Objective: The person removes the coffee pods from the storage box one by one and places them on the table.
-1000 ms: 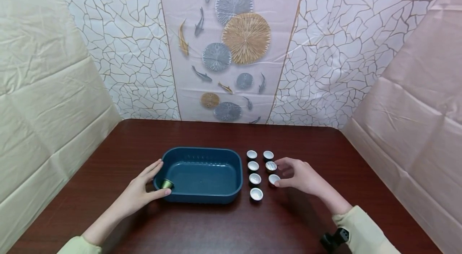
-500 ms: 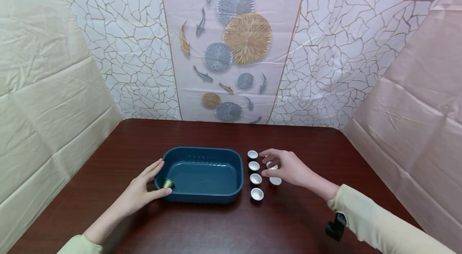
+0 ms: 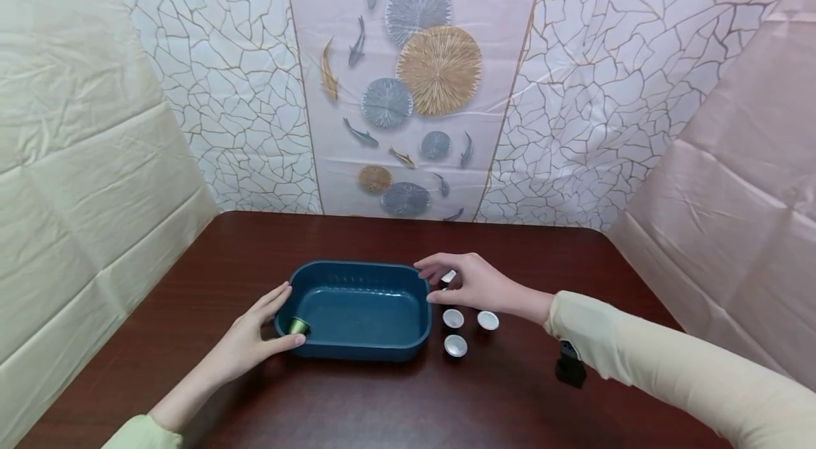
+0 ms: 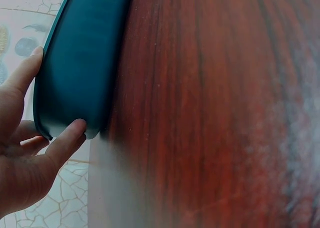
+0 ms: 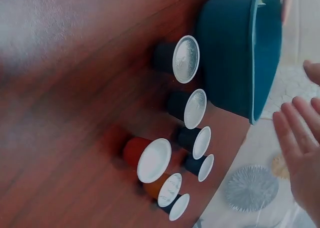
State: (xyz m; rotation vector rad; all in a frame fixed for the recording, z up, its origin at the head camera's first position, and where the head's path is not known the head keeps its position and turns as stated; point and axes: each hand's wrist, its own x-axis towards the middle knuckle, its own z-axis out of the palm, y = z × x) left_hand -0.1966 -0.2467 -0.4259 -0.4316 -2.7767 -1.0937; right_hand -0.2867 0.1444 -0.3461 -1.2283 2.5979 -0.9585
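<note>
A dark blue plastic basin (image 3: pixel 360 350) sits on the table. My left hand (image 3: pixel 245 339) touches its left end, fingers spread along the rim and thumb against the front wall; in the left wrist view, the fingers (image 4: pixel 30 70) lie mostly straight on it. Inside the basin's left corner lies a green coffee capsule (image 3: pixel 297 326) on its side. My right hand (image 3: pixel 474 286) hovers by the basin's right rim, thumb and fingers apart with nothing between them. Under and beside it stand several coffee capsules, foil lids up, including a red capsule (image 5: pixel 135 152) and an orange capsule (image 5: pixel 152 188).
Two rows of capsules stand right of the basin, the nearer row made of dark capsules (image 5: pixel 165 57). A brown wooden table (image 3: pixel 382 406) carries everything. Patterned cloth (image 3: pixel 574 116) hangs behind its far edge. A black device (image 3: pixel 569 367) is at my right sleeve.
My right hand has moved left from the right-hand row of capsules, across both rows, to the basin's right rim. My left hand stays at the basin's left end.
</note>
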